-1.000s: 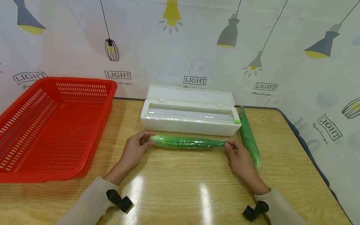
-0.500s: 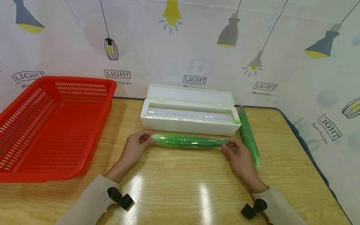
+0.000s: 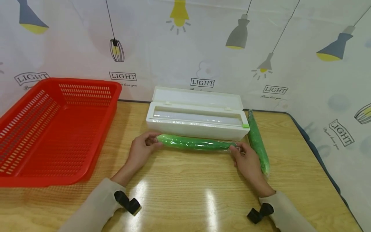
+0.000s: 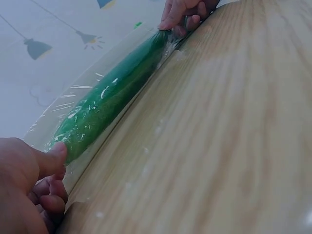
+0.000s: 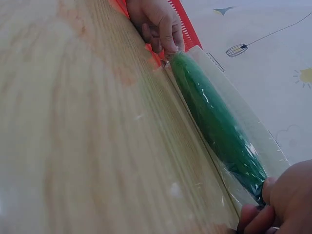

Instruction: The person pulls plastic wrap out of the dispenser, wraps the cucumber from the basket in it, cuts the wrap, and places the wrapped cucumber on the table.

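A long green cucumber point(image 3: 197, 143) in clear plastic film lies crosswise between my two hands, in front of the white film box. My left hand point(image 3: 142, 149) pinches the film at its pale left end. At the darker right end, my right hand point(image 3: 245, 161) pinches the gathered film and tip. Both wrist views show the cucumber point(image 4: 112, 92) close over the wooden table, with film stretched shiny along it. A second wrapped cucumber point(image 3: 258, 145) lies on the table just right of my right hand, slanting beside the box.
Behind the held cucumber stands the white cling film box point(image 3: 197, 129), lid raised, a roll point(image 3: 200, 118) inside and a green piece at its right corner. A red plastic basket point(image 3: 99, 145) takes up the left side. A lamp-print backdrop point(image 3: 162, 48) rises behind the wooden table point(image 3: 179, 193).
The cucumber's left end has risen slightly toward the box and rolled a little. My left hand has shifted slightly up and right; the right hand keeps its pinch at the other end.
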